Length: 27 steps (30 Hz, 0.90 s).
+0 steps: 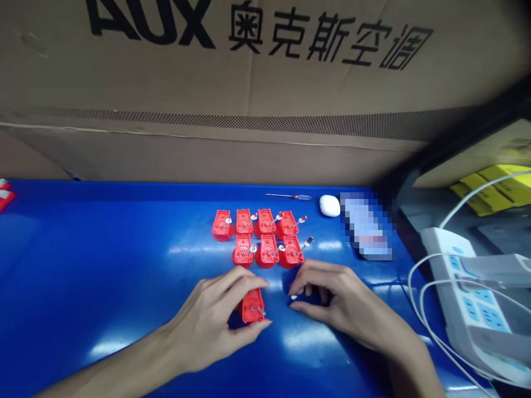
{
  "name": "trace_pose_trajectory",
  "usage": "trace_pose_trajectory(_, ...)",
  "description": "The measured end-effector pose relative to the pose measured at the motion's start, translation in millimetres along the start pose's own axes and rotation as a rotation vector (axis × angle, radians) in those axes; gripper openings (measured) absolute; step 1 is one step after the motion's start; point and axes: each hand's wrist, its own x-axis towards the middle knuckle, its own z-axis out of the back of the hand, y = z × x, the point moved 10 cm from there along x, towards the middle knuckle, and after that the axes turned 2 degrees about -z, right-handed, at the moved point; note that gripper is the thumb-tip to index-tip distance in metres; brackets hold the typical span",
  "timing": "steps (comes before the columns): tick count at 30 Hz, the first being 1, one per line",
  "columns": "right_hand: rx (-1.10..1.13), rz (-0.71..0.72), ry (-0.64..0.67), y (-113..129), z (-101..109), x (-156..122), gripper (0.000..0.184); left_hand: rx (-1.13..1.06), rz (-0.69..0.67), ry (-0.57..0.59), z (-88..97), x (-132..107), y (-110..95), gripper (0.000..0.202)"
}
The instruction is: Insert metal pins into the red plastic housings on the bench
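Basically, L hand (219,309) grips a red plastic case (251,310), thumb on the near side & fingers on the far side, low over the blue table (124,249); can't tell if it touches the tabletop. Its flat face is up, w/ a short metal arm (261,311) at the R edge; inside hidden. R hand (336,296) is just to the right, thumb & fingers pinching a tiny white bit (293,297), apart from the case. Beyond: 7 more red cases (267,251) in 2 rows, 4 at back, 3 in front, w/ metal arms sticking out to the right; insides hidden too. Farther back lie a screwdriver (302,197), a rounded white case (329,205) (looks closed) & a pixelated flat item (367,225). Big cardboard box (249,88) w/ AUX lettering stands behind, contents hidden. Far R: power strip (481,309) w/ a plug (495,268) & white cable (410,279), plus yellow packs (504,185) beyond, contents unclear.
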Motion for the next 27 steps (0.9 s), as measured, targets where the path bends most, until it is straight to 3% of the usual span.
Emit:
trace_pose_trajectory(4, -0.006, 0.010, -0.004, 1.3, -0.5, -0.9, 0.004, 0.007, 0.004, -0.002, 0.6, 1.0, -0.3, 0.044)
trace_pose_trajectory(9, -0.008, 0.023, -0.033, -0.7, 2.3, -1.8, 0.014, 0.002, 0.002, -0.012, 0.7, 0.7, 1.1, 0.044)
trace_pose_trajectory(18, 0.139, 0.160, -0.231, 22.3, 19.2, -10.4, 0.011, -0.003, -0.003, -0.011, -0.4, 0.9, 1.6, 0.048)
trace_pose_trajectory(24, 0.228, 0.292, -0.259, 43.0, -2.8, -14.7, 0.030, -0.035, -0.030, -0.023, -0.2, -0.7, 0.9, 0.044)
trace_pose_trajectory(27, 0.241, 0.323, -0.279, 49.5, -14.8, -14.1, 0.027, -0.036, -0.045, -0.015, -2.1, -1.0, 0.4, 0.044)
